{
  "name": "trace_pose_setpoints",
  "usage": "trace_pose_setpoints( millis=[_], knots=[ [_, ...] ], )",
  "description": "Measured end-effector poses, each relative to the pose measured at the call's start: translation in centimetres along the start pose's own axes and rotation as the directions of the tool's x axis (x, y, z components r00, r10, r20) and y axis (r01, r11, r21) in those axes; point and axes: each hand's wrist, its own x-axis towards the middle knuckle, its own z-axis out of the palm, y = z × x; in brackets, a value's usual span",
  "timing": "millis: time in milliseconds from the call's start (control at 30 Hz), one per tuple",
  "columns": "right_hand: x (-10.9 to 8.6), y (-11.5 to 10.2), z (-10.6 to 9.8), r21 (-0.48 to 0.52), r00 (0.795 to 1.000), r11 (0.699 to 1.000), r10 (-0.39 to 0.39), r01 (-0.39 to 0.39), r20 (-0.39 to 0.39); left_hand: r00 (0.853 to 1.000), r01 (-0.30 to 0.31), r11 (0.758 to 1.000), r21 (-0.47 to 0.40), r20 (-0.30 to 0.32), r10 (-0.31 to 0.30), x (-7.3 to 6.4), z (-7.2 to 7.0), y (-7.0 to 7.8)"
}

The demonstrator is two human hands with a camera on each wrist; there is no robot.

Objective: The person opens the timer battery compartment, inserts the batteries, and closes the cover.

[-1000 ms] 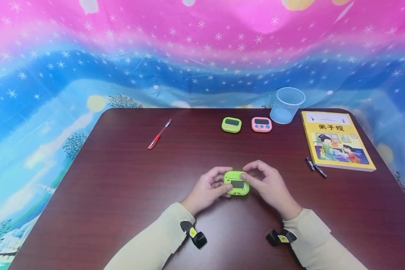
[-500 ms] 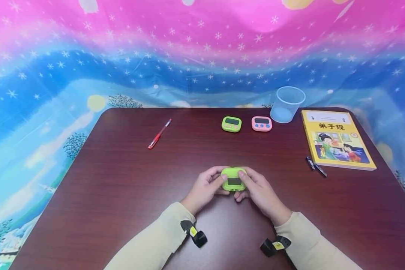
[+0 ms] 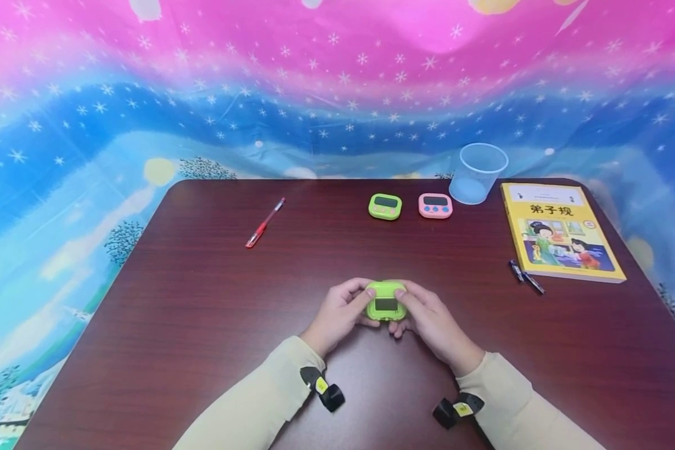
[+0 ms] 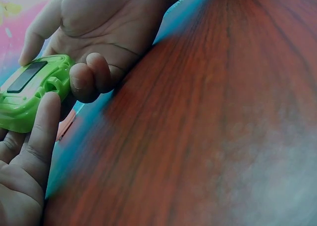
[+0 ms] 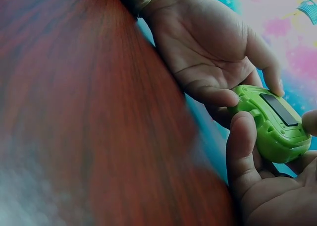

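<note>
Above the near middle of a bench [image 3: 214, 325], the left hand [image 3: 337, 312] and right hand [image 3: 435, 322] pinch opposite sides of a green gadget [image 3: 387, 290], probably light, stiff and smooth, best held by its rounded edges.

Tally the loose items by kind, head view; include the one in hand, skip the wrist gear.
Timers: 3 (held green timer, set-down green timer, pink timer)
Pens: 1 (red pen)
Small battery-like cylinders: 2 (left cylinder, right cylinder)
Books: 1 (yellow book)
Containers: 1 (clear bin)
Total: 8
</note>
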Motion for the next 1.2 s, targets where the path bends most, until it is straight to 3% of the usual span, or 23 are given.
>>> trace_pose_setpoints(
  millis=[333, 567, 767, 900, 1033, 1200],
  knots=[
    [0.0, 0.0, 0.0, -0.007, 1.000, 1.000, -0.013, 0.013, -0.007, 1.000, -0.002, 1.000, 0.016, 0.009, 0.002, 0.1, -0.2, -0.1],
    [0.1, 0.0, -0.3, 0.034, 0.999, 0.998, 0.045, -0.045, -0.010, 1.000, -0.015, 1.000, -0.003, 0.003, 0.015, 0.1, -0.1, -0.2],
    [0.1, -0.3, -1.1, 0.070, 0.994, 0.992, 0.103, -0.106, 0.041, 0.995, -0.093, 0.995, 0.040, -0.028, 0.095, 0.2, -0.1, -0.2],
    [0.0, -0.6, -1.7, 0.094, 0.987, 0.987, 0.122, -0.132, 0.104, 0.981, -0.193, 0.972, 0.135, 0.002, 0.194, 0.0, -0.1, 0.1],
    [0.1, -0.9, -1.9, 0.076, 0.983, 0.988, 0.125, -0.136, 0.137, 0.961, -0.272, 0.929, 0.251, 0.029, 0.274, -0.2, -0.2, 0.4],
    [0.1, -1.2, -1.9, 0.036, 0.987, 0.994, 0.094, -0.100, 0.132, 0.944, -0.320, 0.879, 0.352, 0.044, 0.326, -0.3, -0.3, 0.3]
  ],
)
